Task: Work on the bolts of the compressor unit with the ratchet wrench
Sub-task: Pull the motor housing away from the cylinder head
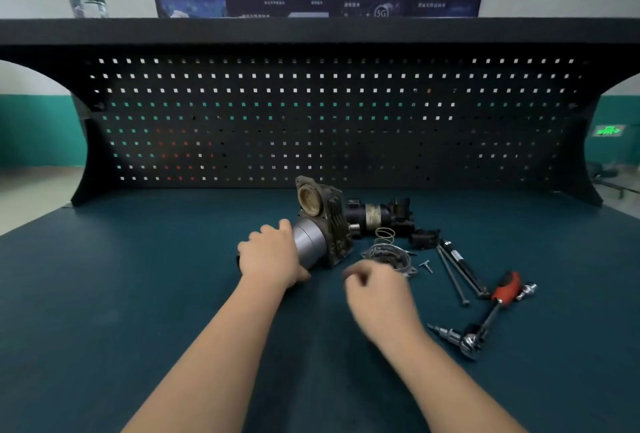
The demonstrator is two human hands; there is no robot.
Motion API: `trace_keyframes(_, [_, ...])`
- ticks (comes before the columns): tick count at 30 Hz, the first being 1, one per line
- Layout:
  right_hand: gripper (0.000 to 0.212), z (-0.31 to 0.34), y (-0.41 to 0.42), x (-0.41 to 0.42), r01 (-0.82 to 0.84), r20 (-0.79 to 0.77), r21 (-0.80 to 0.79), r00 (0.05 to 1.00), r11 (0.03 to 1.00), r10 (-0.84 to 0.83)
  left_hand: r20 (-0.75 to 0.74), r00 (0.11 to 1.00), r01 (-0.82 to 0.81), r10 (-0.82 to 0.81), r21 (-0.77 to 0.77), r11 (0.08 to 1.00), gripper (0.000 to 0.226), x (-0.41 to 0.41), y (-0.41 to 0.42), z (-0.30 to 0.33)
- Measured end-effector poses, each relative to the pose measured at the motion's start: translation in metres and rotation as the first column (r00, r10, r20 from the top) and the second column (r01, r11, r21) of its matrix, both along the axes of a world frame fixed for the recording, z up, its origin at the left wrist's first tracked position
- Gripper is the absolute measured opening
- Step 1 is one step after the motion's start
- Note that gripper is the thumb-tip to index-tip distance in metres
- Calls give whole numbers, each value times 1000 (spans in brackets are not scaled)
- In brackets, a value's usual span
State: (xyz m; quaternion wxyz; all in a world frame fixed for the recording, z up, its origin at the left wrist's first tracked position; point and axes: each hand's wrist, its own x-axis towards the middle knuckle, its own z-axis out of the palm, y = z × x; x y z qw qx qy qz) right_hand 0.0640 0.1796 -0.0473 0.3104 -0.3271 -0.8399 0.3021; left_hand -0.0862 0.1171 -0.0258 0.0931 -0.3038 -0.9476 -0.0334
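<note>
Compressor unit (325,224) lies on its side on dark teal bench top (138,294), just ahead of centre, close to black pegboard back panel (311,114). Grey cylindrical end (309,245) points toward 8 o'clock; open round port faces up at 12 o'clock. Left hand (268,256) wraps over the grey cylinder, fingers curled round it. Right hand (375,289) hovers at 5 o'clock of the unit, blurred, fingers loosely curled; cannot tell whether it holds anything. Ratchet wrench (485,318) rests on bench at 4 o'clock of the unit, well apart from both hands, red handle (507,287) away, chrome head (467,344) nearer the person. Two long bolts (457,276) lie beside it. Coil spring (385,235), metal ring plate (389,257) and small screw (426,264) sit at 3 to 4 o'clock of the unit
</note>
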Motion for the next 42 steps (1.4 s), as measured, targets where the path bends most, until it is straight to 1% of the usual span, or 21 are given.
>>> trace_keyframes(2, [19, 6, 20, 7, 84, -184, -168, 976, 982, -115, -19, 998, 67, -67, 3, 998, 74, -7, -11, -1])
trace_keyframes(5, [17, 7, 35, 8, 21, -368, -358, 916, 934, -162, -32, 982, 186, -186, 9, 982, 80, -15, -32, 1])
trace_keyframes(7, [16, 5, 38, 7, -50, -449, -409, 881, 911, -153, -47, 963, 268, -267, 21, 963, 89, -18, -47, 0])
trace_keyframes(10, [14, 9, 33, 10, -154, -522, -372, 850, 915, -69, -116, 917, 390, -383, 51, 919, 95, -17, -68, -5])
trace_keyframes(11, [25, 11, 29, 12, -216, -536, -354, 844, 910, -8, -150, 898, 426, -414, 62, 902, 95, -16, -74, -8])
trace_keyframes(13, [69, 13, 22, 15, -343, -481, -260, 856, 903, 187, -201, 863, 484, -463, 72, 872, 96, -14, -83, -14])
trace_keyframes(14, [89, 14, 18, 15, -381, -383, -184, 877, 906, 291, -208, 850, 506, -483, 70, 860, 96, -14, -87, -16])
trace_keyframes(16, [108, 15, 8, 11, -412, -169, -47, 901, 910, 399, -202, 833, 535, -515, 57, 843, 96, -14, -91, -15])
trace_keyframes(17, [107, 14, 5, 10, -420, -132, -19, 901, 907, 414, -194, 827, 545, -527, 48, 837, 97, -14, -91, -14])
trace_keyframes(18, [97, 14, 4, 8, -435, -162, -23, 890, 900, 426, -181, 825, 550, -536, 38, 834, 99, -14, -91, -12])
trace_keyframes(20, [65, 11, 6, 6, -452, -271, -60, 866, 890, 421, -75, 841, 540, -536, 55, 840, 102, -12, -91, -4])
trace_keyframes(21, [56, 10, 7, 5, -452, -309, -72, 858, 889, 411, 47, 837, 533, -544, 149, 833, 105, -9, -91, 1])
trace_keyframes(23, [50, 8, 9, 3, -468, -360, -87, 838, 879, 410, 261, 718, 470, -645, 502, 726, 105, 2, -89, 12])
trace_keyframes(24, [48, 7, 9, 3, -475, -380, -89, 829, 876, 411, 267, 656, 418, -706, 650, 635, 99, 11, -85, 16])
trace_keyframes(26, [45, 6, 8, 2, -475, -405, -92, 821, 875, 403, 193, 648, 339, -736, 792, 507, 82, 34, -71, 19])
trace_keyframes(30, [36, 2, 8, 3, -449, -387, -107, 841, 887, 378, 85, 780, 191, -620, 911, 366, 33, 65, -32, 12])
trace_keyframes(32, [29, 2, 8, 3, -418, -351, -94, 863, 903, 363, 45, 849, 158, -527, 929, 334, 15, 65, -20, 12])
trace_keyframes(34, [28, 5, 8, 2, -386, -333, -92, 881, 918, 337, 43, 873, 157, -487, 919, 362, 10, 62, -15, 16])
trace_keyframes(36, [33, 9, 9, 1, -365, -339, -135, 890, 921, 303, 83, 872, 146, -483, 897, 417, 15, 57, -10, 22])
trace_keyframes(40, [43, 14, 11, -2, -314, -353, -234, 909, 920, 220, 180, 884, 133, -432, 789, 601, 22, 50, 1, 36])
trace_keyframes(42, [46, 13, 12, -2, -326, -346, -314, 914, 892, 212, 240, 903, 69, -357, 738, 671, 28, 48, 5, 39])
